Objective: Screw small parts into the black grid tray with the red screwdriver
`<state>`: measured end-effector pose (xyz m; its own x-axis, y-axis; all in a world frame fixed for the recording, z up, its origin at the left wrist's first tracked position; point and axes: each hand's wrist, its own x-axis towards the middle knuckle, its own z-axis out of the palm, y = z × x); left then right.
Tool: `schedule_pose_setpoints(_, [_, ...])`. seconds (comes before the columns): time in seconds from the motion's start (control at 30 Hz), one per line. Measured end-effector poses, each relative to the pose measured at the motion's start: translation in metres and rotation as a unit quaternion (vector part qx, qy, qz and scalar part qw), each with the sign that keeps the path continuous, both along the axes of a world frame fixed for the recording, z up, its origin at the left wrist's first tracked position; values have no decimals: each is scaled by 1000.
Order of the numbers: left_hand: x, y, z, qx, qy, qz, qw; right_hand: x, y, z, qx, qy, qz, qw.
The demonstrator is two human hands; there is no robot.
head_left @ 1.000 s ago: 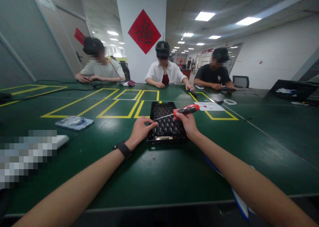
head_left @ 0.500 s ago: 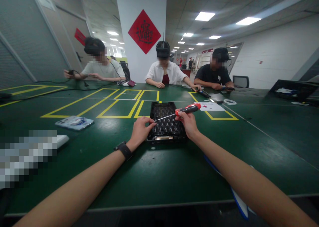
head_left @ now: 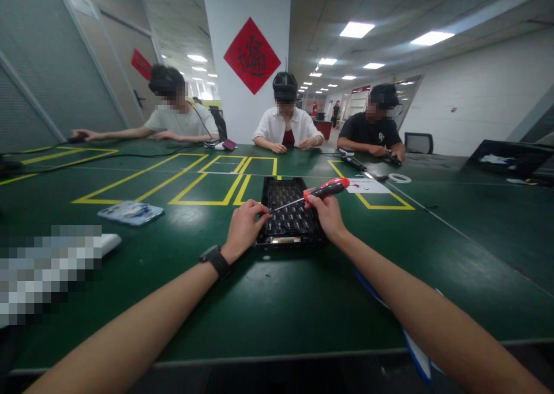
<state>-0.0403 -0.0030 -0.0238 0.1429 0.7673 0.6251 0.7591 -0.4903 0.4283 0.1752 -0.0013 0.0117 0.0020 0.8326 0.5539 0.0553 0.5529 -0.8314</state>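
Observation:
A black rectangular device [head_left: 288, 212] with a perforated top lies on the green table [head_left: 277, 301] in front of me. My right hand [head_left: 328, 215] grips a screwdriver [head_left: 322, 190] with a red and black handle, its thin shaft slanting left and down. My left hand [head_left: 244, 226] is at the device's left edge, its fingers pinched together at the screwdriver's tip; anything between them is too small to make out. A dark watch sits on my left wrist.
Three people sit across the table, the left one reaching an arm far left. A flat blue-white packet [head_left: 130, 212] lies left, a white paper [head_left: 367, 186] and tape ring [head_left: 399, 178] right. Yellow tape rectangles mark the table. A blue-edged object [head_left: 415, 353] hangs under my right forearm.
My hands and the screwdriver have barely moved. The person at the far left stretched an arm out to the left; the middle person drew a hand back from the table's right.

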Motion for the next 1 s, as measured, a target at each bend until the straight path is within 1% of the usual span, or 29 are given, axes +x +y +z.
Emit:
schedule_pose_setpoints(0.07, [0,-2,3,2,20,3,1000,-4,-8,4,15,-23,4,1000])
schedule_pose_setpoints(0.17, [-1,-4,7,4,38,5,999,-12,-19,8,22,-19,54,998])
schedule_pose_setpoints(0.27, [-2,-3,6,3,41,-1,999,-19,-23,6,12,6,114,993])
schedule_pose_setpoints(0.4, [-4,1,4,-6,36,-16,999,-22,-22,1,-3,12,149,989])
schedule_pose_setpoints(0.6, [-5,4,5,-18,34,-41,998,-23,-23,-2,-7,6,169,986])
schedule_pose_setpoints(0.77, [-4,3,5,-26,33,-48,998,-23,-22,-5,-9,11,169,986])
schedule_pose_setpoints(0.9, [-3,5,2,-38,-10,-59,997,-23,-19,-6,-29,35,167,985])
schedule_pose_setpoints(1.0, [-4,10,-2,-33,-37,-49,998,-23,-18,-6,-26,52,151,987])
